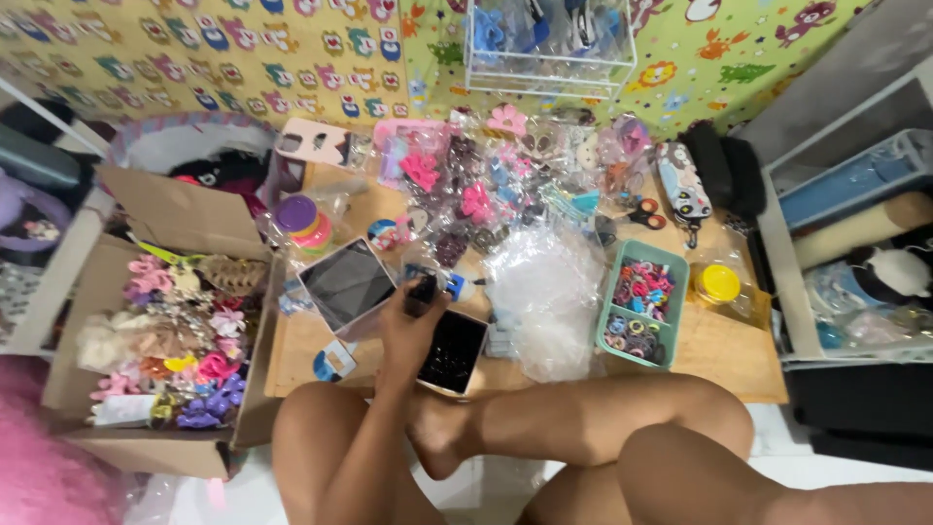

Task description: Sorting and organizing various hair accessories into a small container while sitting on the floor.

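Seated cross-legged at low wooden tabletop [739,374] crowded with bagged hair accessories. One hand [413,326] visible, which side unclear, fingers clenched on small dark hair clip [424,289] above white tray [453,352] of dark clips. Other hand out of view. Judged step: sorting or packing clips. Next move calls for steady pinch. Cardboard box [146,442] of hair bows at left; green organizer [641,303] of hair ties at right.

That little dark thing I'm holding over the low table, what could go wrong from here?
The left hand pinches the small dark item above a crowded wooden table; dropped, it could vanish among the clear plastic bags. The open box of dark pieces sits at the table's near edge, beside your foot, and might get knocked off.
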